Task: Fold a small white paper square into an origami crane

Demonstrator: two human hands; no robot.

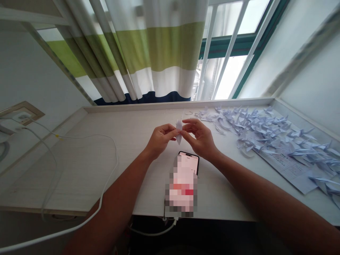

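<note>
A small folded white paper, slim and pointed at both ends, is held upright above the desk between my two hands. My left hand pinches it from the left with thumb and fingers. From the right, my right hand presses its thumb against the paper's middle, its index finger raised and curved near the top. The fingertips cover the paper's centre. Just below the hands lies a phone with its screen lit, partly blurred out.
Many folded paper cranes are heaped along the desk's right side, some on a printed sheet. A white cable loops over the left side from a wall socket. A raised rim borders the desk below the curtain.
</note>
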